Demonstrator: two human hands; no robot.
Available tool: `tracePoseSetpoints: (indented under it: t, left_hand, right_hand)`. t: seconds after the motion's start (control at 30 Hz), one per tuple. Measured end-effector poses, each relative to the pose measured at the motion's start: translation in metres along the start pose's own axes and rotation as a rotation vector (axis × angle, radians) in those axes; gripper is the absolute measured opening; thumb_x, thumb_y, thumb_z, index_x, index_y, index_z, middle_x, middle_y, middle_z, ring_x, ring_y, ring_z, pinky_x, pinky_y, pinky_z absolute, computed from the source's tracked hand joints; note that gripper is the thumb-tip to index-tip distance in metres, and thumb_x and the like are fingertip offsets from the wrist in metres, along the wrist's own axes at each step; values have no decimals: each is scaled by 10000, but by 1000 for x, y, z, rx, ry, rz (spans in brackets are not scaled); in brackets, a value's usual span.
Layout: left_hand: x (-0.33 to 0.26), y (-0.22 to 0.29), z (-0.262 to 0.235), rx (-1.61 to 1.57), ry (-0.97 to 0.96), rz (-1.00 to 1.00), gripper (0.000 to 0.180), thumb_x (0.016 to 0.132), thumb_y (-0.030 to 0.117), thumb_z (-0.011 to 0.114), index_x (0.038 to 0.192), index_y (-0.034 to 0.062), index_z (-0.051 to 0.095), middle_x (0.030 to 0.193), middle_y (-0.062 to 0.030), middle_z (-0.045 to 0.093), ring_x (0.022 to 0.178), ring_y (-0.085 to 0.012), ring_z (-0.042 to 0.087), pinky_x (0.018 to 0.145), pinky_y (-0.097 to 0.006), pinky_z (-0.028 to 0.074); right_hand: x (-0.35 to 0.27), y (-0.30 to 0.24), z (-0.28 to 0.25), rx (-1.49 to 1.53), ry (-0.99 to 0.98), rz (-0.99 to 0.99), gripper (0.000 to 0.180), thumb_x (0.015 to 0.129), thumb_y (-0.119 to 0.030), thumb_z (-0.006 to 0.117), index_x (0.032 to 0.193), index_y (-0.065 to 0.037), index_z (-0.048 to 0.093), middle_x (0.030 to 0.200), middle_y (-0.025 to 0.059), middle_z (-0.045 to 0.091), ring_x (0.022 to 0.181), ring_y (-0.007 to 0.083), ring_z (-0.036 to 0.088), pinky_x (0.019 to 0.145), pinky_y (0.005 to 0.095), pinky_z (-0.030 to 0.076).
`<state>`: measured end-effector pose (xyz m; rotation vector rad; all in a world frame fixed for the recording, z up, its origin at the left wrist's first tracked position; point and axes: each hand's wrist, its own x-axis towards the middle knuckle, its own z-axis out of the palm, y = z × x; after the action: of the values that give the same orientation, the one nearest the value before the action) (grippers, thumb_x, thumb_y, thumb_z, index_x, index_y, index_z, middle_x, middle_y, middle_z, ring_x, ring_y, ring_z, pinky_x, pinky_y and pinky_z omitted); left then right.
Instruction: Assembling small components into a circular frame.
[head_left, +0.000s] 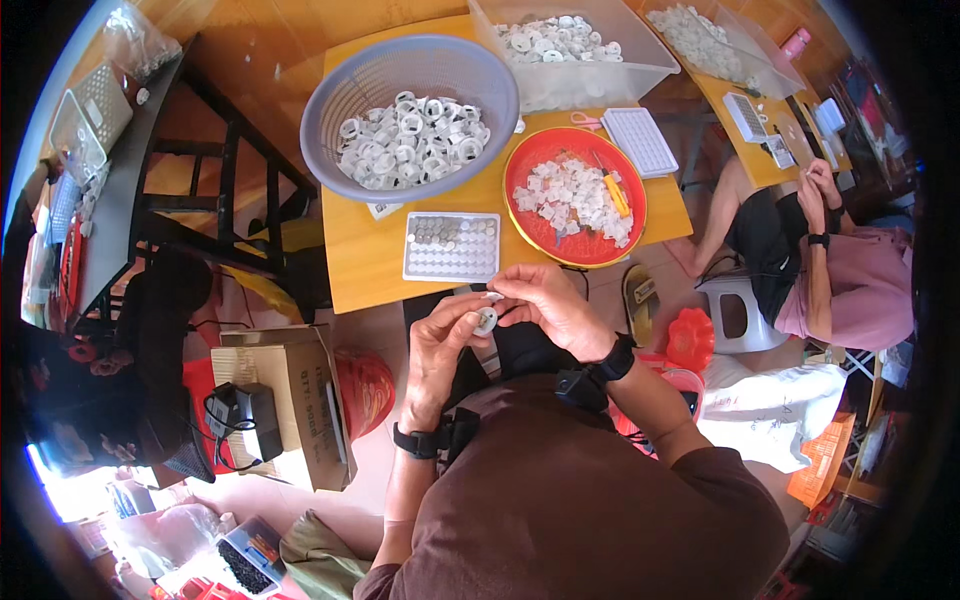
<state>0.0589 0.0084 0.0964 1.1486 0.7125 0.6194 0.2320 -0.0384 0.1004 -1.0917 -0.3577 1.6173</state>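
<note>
My left hand (447, 328) is closed around a round white plastic part (486, 321), its face turned up with small dark spots on it. Just above that part, my right hand (545, 305) pinches a small white piece (493, 296) between thumb and fingers. Both hands meet in front of the table's near edge. Beyond them lies a white tray (452, 270) with rows of round pockets, and silvery discs (435, 232) sit in its far rows. To its right, a red round tray (522, 235) holds many small white pieces and a yellow-handled tool (616, 195).
On the wooden table (365, 265) stand a blue-grey basket (312, 130) of round white parts, a clear bin (640, 80), another pocketed tray (640, 140) and pink scissors (585, 120). A cardboard box (310, 400) is at left. Another person (850, 280) sits at right.
</note>
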Motion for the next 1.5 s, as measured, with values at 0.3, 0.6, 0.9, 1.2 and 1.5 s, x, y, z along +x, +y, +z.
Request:
tracePoseSetpoints:
  t: [0.3, 0.6, 0.9, 1.2, 1.5]
  left_hand:
    - [2, -6, -6, -439, 20, -106, 268, 902, 162, 530, 1090, -22, 584, 1046, -106, 605, 817, -147, 618, 721, -246, 540]
    - [2, -4, -4, -558, 28, -46, 267, 924, 169, 486, 1107, -15, 554, 1004, -104, 619, 852, -164, 624, 736, -276, 545]
    - [0, 0, -3, -455, 25, -43, 244, 914, 141, 504, 1091, -11, 575, 992, -89, 620, 865, -150, 611, 741, -280, 540]
    - [1, -3, -4, -447, 13, -62, 272, 895, 135, 541, 1109, -32, 570, 1014, -104, 618, 861, -143, 612, 726, -262, 545]
    - [1, -8, -3, -467, 10, -110, 251, 895, 114, 535, 1099, -26, 577, 1026, -103, 613, 871, -147, 611, 736, -268, 548]
  right_hand:
    - [0, 12, 10, -144, 17, -321, 147, 847, -91, 590, 968, -11, 613, 904, 43, 612, 768, 88, 592, 598, 201, 482]
    - [-14, -9, 32, -953, 1, -939, 152, 780, 11, 605, 926, -24, 628, 804, 107, 559, 693, 253, 591, 584, 309, 461]
    - [-18, -10, 34, -1088, -41, -928, 207, 772, 15, 585, 968, -46, 604, 784, 92, 523, 698, 268, 584, 602, 343, 471]
    - [-18, -8, 33, -1096, -29, -965, 204, 768, 13, 566, 961, -36, 606, 766, 97, 508, 681, 271, 575, 602, 343, 474]
    - [-19, -7, 31, -1214, -36, -992, 162, 766, 10, 562, 916, -47, 588, 751, 94, 490, 648, 279, 558, 557, 360, 454]
